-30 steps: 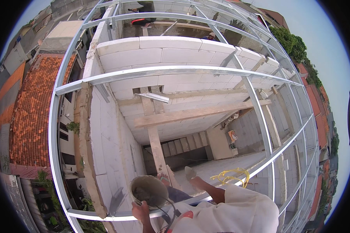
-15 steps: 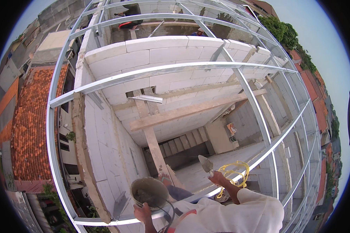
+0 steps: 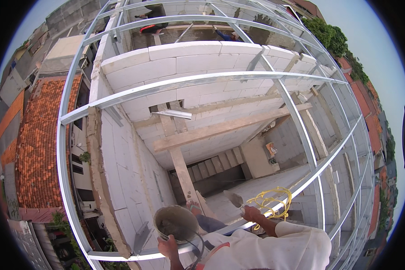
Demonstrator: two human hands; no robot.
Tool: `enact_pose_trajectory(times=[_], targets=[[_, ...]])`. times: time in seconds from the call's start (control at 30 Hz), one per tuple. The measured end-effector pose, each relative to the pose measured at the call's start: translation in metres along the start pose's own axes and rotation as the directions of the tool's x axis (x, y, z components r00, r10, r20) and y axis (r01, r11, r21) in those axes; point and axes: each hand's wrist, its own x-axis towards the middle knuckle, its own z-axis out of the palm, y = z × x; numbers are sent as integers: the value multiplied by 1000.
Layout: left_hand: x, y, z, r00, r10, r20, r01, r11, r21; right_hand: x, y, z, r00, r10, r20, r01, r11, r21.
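My left hand (image 3: 168,246) is closed on the near rim of a mortar-smeared bucket (image 3: 192,223) with some grey mortar (image 3: 170,230) in it. The bucket tilts, with its mouth facing up. In my right hand (image 3: 253,214) is the handle of a pointed trowel (image 3: 233,198), its blade aimed up and to the left, apart from the bucket. A coil of yellow rope (image 3: 287,202) hangs on the metal beam just beside my right hand. My foot (image 3: 194,207) rests on a wooden plank (image 3: 183,175) beyond the bucket.
Silvery metal roof beams (image 3: 202,80) cross above white block walls (image 3: 189,65). A wooden beam (image 3: 234,127) spans the deep stairwell, with stairs (image 3: 218,165) far below. Past the far wall a person in blue (image 3: 229,36) is partly seen. Tiled roofs (image 3: 47,144) lie outside at left.
The trowel has come slightly left and down with my right hand, and its blade has turned. My left hand keeps hold of the bucket. The person beyond the wall now shows an outstretched arm.
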Motion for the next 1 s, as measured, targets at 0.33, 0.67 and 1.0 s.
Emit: enact_pose_trajectory(times=[0.33, 0.67, 1.0], targets=[[-2, 6, -4, 1000, -6, 7, 6, 999, 36, -4, 16, 13, 996, -74, -55, 78, 994, 81], [-2, 7, -5, 1000, -21, -1, 21, 999, 27, 0, -42, -17, 892, -212, -399, 444, 574, 688], [-4, 24, -46, 931, -14, 364, 40, 997, -66, 69, 1, 50, 813, -149, -563, 578, 97, 810]])
